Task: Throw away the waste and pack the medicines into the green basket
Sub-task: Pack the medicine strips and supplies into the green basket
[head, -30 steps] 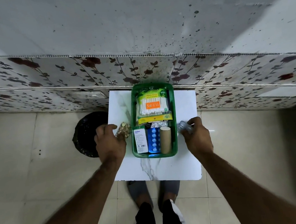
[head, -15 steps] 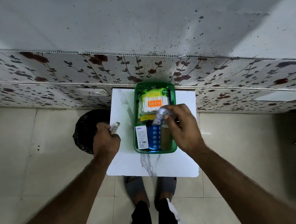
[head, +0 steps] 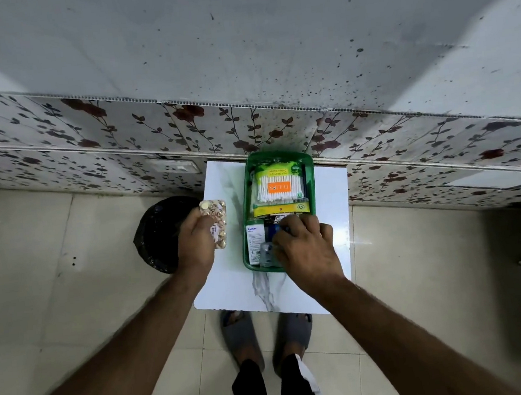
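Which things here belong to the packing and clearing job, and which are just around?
Job: green basket, cotton swab pack, blister strip in left hand, right hand, black bin.
Around: white table, floral wall panel, slippers.

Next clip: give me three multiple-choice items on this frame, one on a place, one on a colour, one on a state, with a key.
1. Where is the cotton swab pack?
A. far end of the green basket
B. on the floor
C. in the black bin

2. What colour is the swab pack's label?
A. blue
B. orange
C. purple

3. What is the left hand doing?
A. lying flat and empty
B. holding a blister strip
C. gripping the basket rim

Key: 1 A, it lies inside by the wall; 2 B, orange patch mid-pack; 3 B, strip pinched beside the basket.
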